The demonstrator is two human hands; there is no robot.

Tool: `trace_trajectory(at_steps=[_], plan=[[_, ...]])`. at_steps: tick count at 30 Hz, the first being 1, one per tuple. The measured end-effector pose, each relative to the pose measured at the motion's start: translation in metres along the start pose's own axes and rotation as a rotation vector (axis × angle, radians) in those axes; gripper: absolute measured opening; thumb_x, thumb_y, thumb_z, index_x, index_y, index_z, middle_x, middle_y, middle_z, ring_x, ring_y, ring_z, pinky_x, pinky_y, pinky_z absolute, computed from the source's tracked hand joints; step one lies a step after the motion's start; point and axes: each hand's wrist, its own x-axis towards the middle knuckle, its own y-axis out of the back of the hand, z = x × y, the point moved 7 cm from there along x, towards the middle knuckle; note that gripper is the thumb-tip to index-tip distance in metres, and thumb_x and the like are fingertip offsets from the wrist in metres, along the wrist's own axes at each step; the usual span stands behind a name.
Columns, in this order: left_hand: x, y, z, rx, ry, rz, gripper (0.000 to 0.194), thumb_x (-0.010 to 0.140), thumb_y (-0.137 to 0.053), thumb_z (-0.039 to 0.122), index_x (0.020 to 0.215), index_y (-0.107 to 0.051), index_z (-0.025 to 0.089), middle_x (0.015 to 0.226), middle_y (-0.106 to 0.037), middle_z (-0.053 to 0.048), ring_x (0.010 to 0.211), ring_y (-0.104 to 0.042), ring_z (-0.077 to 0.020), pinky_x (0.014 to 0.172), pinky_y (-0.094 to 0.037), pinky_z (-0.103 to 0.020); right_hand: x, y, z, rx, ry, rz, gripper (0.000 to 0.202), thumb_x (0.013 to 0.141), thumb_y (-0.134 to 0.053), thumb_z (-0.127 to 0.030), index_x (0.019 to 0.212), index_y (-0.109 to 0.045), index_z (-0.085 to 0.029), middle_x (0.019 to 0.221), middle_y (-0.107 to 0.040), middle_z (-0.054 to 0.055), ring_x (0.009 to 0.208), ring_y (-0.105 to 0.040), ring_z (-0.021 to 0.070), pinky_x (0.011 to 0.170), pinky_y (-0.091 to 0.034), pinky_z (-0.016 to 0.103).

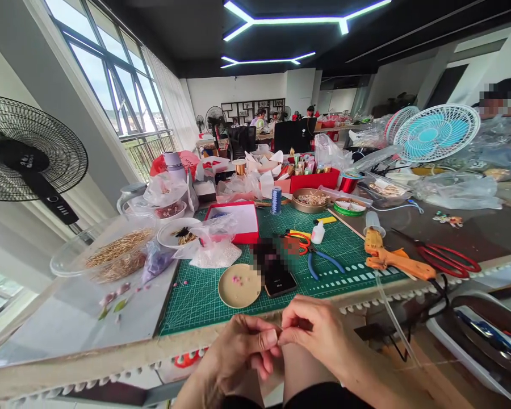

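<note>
Hands, left [242, 349] and right [319, 332], pinch something tiny between touching fingertips.

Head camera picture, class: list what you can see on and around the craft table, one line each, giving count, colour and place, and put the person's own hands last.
cutting mat: one, green, table centre
round dish: one, tan, near edge of mat, pink bits inside
phone: one, black, right of dish
red tray: one, white inside, back of mat
thread spool: one, blue, upright behind mat
pliers: one, blue handles, on mat
glue gun: one, orange, right of mat
scissors: one, red handles, far right
desk fan: one, turquoise, right rear
standing fan: one, black, left
left hand: pinching something tiny, too small to identify
right hand: fingertips meeting the left's
</note>
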Motion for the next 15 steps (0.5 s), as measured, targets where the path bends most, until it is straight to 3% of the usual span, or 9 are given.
trace_trajectory(at_steps=[5,7,9,13,15], plan=[[0.003,0.003,0.002,-0.036,0.061,-0.055,0.039,0.048,-0.089,0.039,0.057,-0.068,0.007,0.05,-0.061,-0.003,0.034,-0.05,-0.0049,0.031,-0.039,-0.013,0.018,0.002,-0.007,0.079,-0.008,-0.162,0.018,0.074,-0.071,-0.016,0.06,-0.06,-0.017,0.06,-0.055,-0.005,0.056,-0.046,0.0086,0.053,-0.033,0.02],[0.004,0.005,0.003,-0.036,0.076,-0.051,0.036,0.049,-0.088,0.036,0.058,-0.066,0.009,0.048,-0.06,-0.002,0.031,-0.048,-0.0052,0.029,-0.035,-0.014,0.022,0.002,-0.009,0.17,-0.024,-0.259,0.007,0.079,-0.066,-0.024,0.075,-0.064,-0.018,0.064,-0.059,-0.005,0.058,-0.05,0.0092,0.054,-0.036,0.019],[0.005,0.007,0.005,-0.034,0.048,-0.01,0.037,0.051,-0.087,0.039,0.058,-0.063,0.011,0.047,-0.057,0.001,0.029,-0.043,-0.0038,0.027,-0.029,-0.014,0.02,0.003,-0.01,0.236,-0.049,-0.293,0.016,0.083,-0.06,-0.025,0.098,-0.062,-0.021,0.072,-0.062,-0.004,0.064,-0.056,0.0105,0.059,-0.041,0.02],[0.002,0.013,0.015,0.009,-0.121,0.115,0.042,0.062,-0.078,0.05,0.06,-0.058,0.014,0.039,-0.044,0.007,0.03,-0.031,-0.001,0.031,-0.019,-0.014,0.003,0.003,0.005,0.169,-0.144,-0.13,0.038,0.077,-0.053,-0.008,0.111,-0.057,-0.024,0.069,-0.066,-0.005,0.064,-0.062,0.0113,0.063,-0.045,0.02],[0.0,0.018,0.02,0.032,-0.198,0.185,0.04,0.068,-0.074,0.052,0.068,-0.059,0.014,0.036,-0.039,0.009,0.034,-0.025,-0.0003,0.036,-0.017,-0.013,-0.004,0.009,0.021,0.029,-0.178,-0.05,0.032,0.077,-0.055,-0.011,0.106,-0.061,-0.024,0.069,-0.069,-0.005,0.065,-0.065,0.012,0.062,-0.047,0.02]])
